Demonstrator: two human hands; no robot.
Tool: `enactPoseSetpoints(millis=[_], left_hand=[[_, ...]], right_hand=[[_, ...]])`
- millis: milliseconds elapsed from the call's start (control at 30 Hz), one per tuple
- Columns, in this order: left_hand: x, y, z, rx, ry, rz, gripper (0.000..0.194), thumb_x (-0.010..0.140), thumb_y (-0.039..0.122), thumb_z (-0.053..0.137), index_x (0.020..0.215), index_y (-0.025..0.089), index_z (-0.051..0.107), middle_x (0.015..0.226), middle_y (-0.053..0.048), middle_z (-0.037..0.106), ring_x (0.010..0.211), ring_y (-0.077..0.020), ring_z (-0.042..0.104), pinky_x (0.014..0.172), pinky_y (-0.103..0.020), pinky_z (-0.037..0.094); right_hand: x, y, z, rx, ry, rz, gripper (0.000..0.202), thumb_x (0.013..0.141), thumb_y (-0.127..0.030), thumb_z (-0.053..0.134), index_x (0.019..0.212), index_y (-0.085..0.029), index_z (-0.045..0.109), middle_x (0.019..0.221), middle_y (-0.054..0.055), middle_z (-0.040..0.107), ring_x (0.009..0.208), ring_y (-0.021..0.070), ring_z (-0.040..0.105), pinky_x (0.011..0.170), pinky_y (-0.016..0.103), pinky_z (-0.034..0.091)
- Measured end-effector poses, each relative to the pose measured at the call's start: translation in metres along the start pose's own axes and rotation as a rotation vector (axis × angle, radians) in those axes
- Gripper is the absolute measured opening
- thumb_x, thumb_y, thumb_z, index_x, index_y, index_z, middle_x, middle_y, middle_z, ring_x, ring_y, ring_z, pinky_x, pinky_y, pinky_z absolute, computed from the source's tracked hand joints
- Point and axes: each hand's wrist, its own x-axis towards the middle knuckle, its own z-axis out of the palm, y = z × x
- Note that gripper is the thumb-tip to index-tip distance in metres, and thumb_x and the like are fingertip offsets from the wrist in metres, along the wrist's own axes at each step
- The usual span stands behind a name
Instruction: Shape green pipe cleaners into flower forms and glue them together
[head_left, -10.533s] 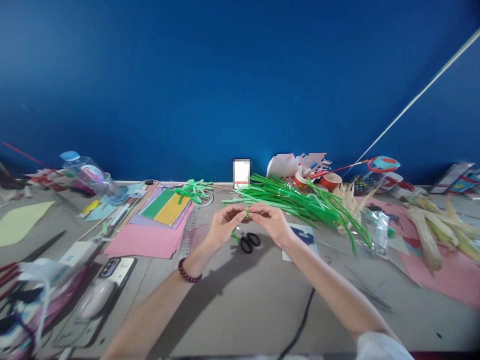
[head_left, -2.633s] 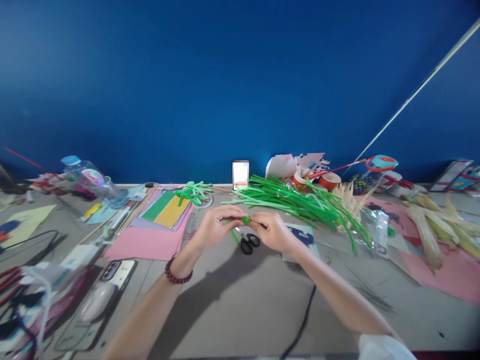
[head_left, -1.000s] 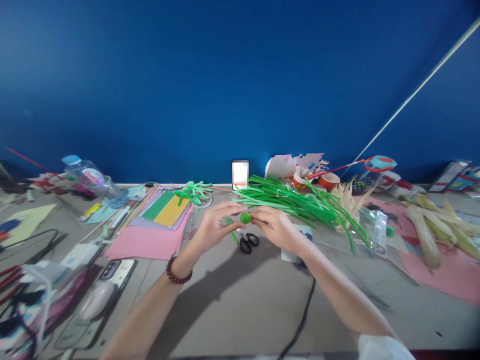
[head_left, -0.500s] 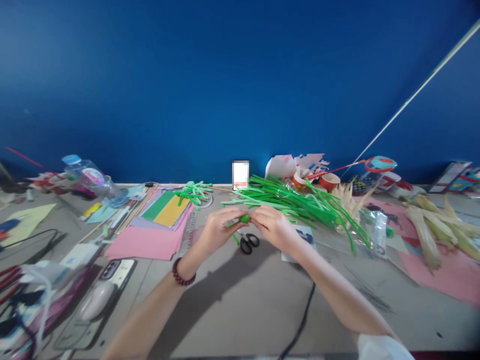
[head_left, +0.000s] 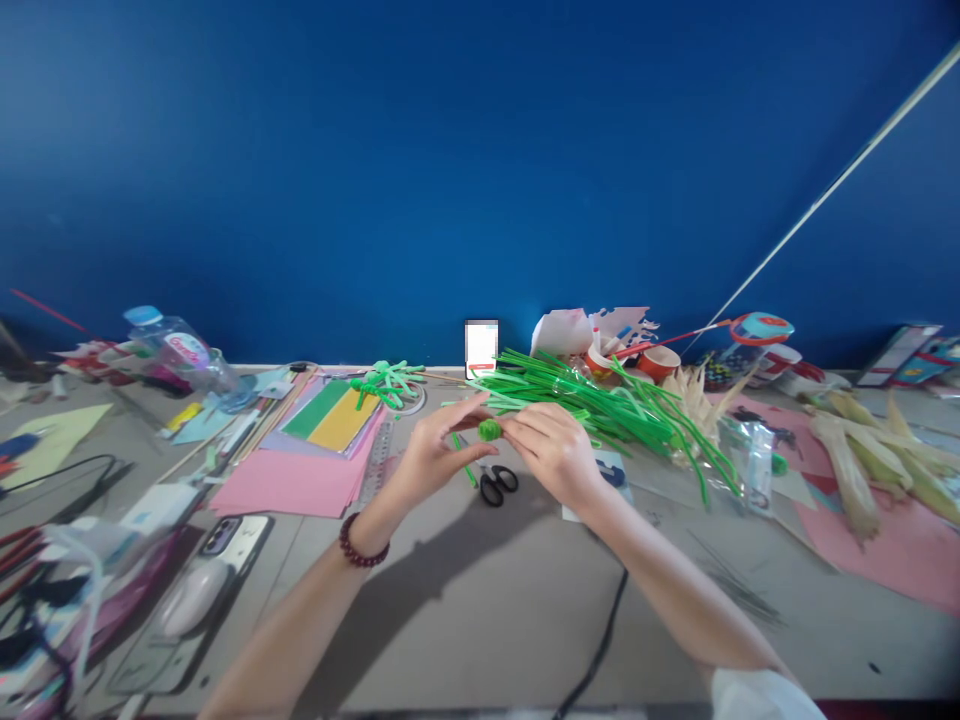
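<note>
A small green coil of pipe cleaner [head_left: 490,430] sits in the fingertips of my right hand [head_left: 553,450], which are closed on its right side. My left hand [head_left: 439,450] is just left of the coil, thumb and fingers parted, with the coil outside its grip. Below the hands, black-handled scissors [head_left: 499,484] lie on the table, their blades partly hidden. A short green pipe cleaner piece [head_left: 470,476] lies beside them. Behind my right hand spreads a large bundle of green pipe cleaners [head_left: 600,400].
A phone with a lit screen [head_left: 481,348] stands against the blue wall. Left are pink paper sheets [head_left: 289,488], a ruler [head_left: 377,465], a plastic bottle [head_left: 184,350] and another phone [head_left: 247,540] beside a white mouse [head_left: 196,597]. Corn husks [head_left: 855,470] lie at right.
My left hand has let go of the green coil, its thumb and fingers spreading apart. My right hand still holds the coil in nearly the same place.
</note>
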Motion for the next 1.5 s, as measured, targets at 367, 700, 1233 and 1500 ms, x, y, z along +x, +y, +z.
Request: enactPoseSetpoints(millis=[367, 700, 1233, 1500], left_hand=[[0.002, 0.011, 0.006, -0.162, 0.076, -0.141, 0.024, 0.076, 0.026, 0.072, 0.098, 0.018, 0.073, 0.098, -0.008, 0.073, 0.09, -0.0191, 0.069, 0.079, -0.029, 0.06], [-0.003, 0.004, 0.011, -0.215, 0.131, -0.267, 0.03, 0.069, 0.03, 0.077, 0.097, 0.019, 0.074, 0.097, -0.008, 0.074, 0.083, -0.0204, 0.07, 0.077, -0.032, 0.06], [-0.003, 0.006, 0.008, -0.223, 0.089, -0.217, 0.028, 0.072, 0.026, 0.075, 0.1, 0.021, 0.074, 0.098, -0.008, 0.074, 0.087, -0.0213, 0.069, 0.075, -0.031, 0.058], [-0.003, 0.001, 0.01, -0.419, 0.056, -0.341, 0.031, 0.073, 0.028, 0.075, 0.102, 0.018, 0.071, 0.101, -0.01, 0.072, 0.087, -0.0208, 0.068, 0.079, -0.032, 0.056]], right_hand=[[-0.002, -0.004, -0.001, 0.124, 0.025, 0.206, 0.015, 0.09, -0.025, 0.057, 0.095, -0.019, 0.07, 0.092, 0.008, 0.073, 0.084, 0.0203, 0.067, 0.077, 0.031, 0.047], [-0.001, -0.004, 0.005, 0.319, 0.053, 0.278, 0.013, 0.088, -0.019, 0.057, 0.087, -0.021, 0.07, 0.086, 0.007, 0.071, 0.079, 0.0187, 0.066, 0.073, 0.03, 0.053], [-0.003, -0.005, 0.007, 0.348, 0.112, 0.204, 0.013, 0.088, -0.016, 0.055, 0.086, -0.02, 0.067, 0.083, 0.007, 0.068, 0.077, 0.0179, 0.065, 0.069, 0.03, 0.053], [-0.004, -0.004, 0.008, 0.187, 0.08, 0.179, 0.015, 0.089, -0.018, 0.055, 0.095, -0.021, 0.068, 0.095, 0.008, 0.07, 0.089, 0.0202, 0.065, 0.08, 0.034, 0.052]])
